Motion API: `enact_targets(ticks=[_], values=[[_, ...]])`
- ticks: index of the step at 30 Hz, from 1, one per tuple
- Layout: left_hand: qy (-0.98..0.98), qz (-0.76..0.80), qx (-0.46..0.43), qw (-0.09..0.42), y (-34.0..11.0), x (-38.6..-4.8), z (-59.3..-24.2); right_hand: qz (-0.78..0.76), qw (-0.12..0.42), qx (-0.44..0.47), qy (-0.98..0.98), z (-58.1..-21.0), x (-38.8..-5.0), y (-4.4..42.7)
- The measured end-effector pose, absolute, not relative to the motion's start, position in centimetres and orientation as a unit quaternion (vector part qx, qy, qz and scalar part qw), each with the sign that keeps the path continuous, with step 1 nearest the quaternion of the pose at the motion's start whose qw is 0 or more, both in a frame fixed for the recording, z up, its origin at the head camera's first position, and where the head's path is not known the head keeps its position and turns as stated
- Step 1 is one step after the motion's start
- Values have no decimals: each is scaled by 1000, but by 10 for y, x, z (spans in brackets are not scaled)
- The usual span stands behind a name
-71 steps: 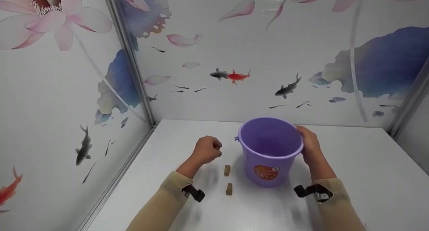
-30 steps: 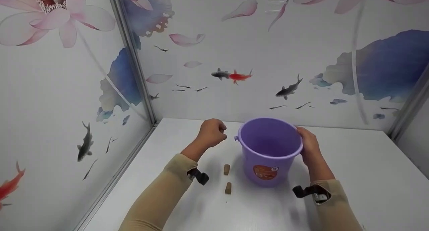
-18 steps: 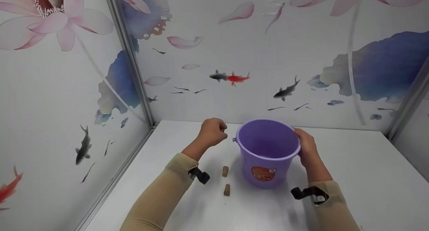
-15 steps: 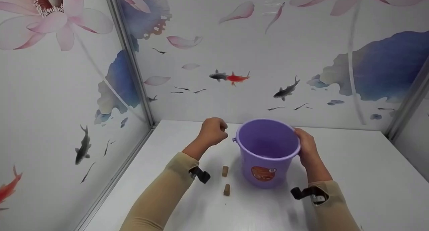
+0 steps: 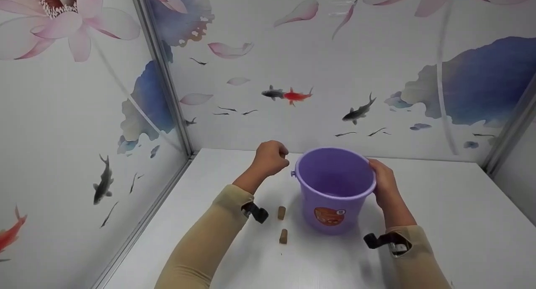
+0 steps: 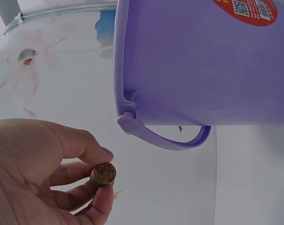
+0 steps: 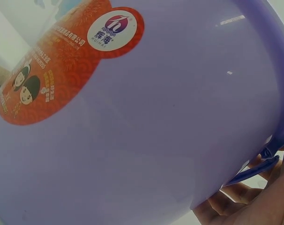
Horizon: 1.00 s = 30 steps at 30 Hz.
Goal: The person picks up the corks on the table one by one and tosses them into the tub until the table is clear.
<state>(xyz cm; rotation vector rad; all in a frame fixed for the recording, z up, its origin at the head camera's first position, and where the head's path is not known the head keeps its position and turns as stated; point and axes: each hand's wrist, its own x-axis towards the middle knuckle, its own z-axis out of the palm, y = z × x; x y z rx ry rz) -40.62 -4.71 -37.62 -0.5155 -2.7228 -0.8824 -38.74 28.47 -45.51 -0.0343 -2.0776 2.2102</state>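
My left hand (image 5: 270, 158) is raised over the table, left of the purple bucket (image 5: 331, 211). In the left wrist view, thumb and fingers pinch a small brown cork (image 6: 103, 174), its end face turned to the camera; the bucket's rim and drooping handle (image 6: 175, 144) are a short way off. On the far side, my right hand (image 5: 384, 182) grips the bucket near its rim, with fingers (image 7: 235, 194) reaching behind the handle in the right wrist view. Two more corks, a farther one (image 5: 282, 213) and a nearer one (image 5: 283, 236), lie on the table left of the bucket.
The white table (image 5: 439, 205) runs up to a back wall (image 5: 251, 132) and a left wall (image 5: 54, 125), both painted with fish and lotus flowers. A metal corner post (image 5: 161, 63) stands between them. The bucket is upright, its mouth facing up.
My left hand has moved away from me and slightly right, to about the height of the bucket's rim in the head view. The right hand, bucket and table corks have stayed nearly still.
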Motion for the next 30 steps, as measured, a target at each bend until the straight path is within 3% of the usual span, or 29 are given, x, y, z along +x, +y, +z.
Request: enact_targets(ticks=[15, 30], values=[[-932, -300, -175, 100, -38, -411, -375, 734, 44, -21, -677, -463, -387, 290], [-932, -283, -194, 120, -33, -412, -363, 731, 52, -5, -680, -458, -388, 284]])
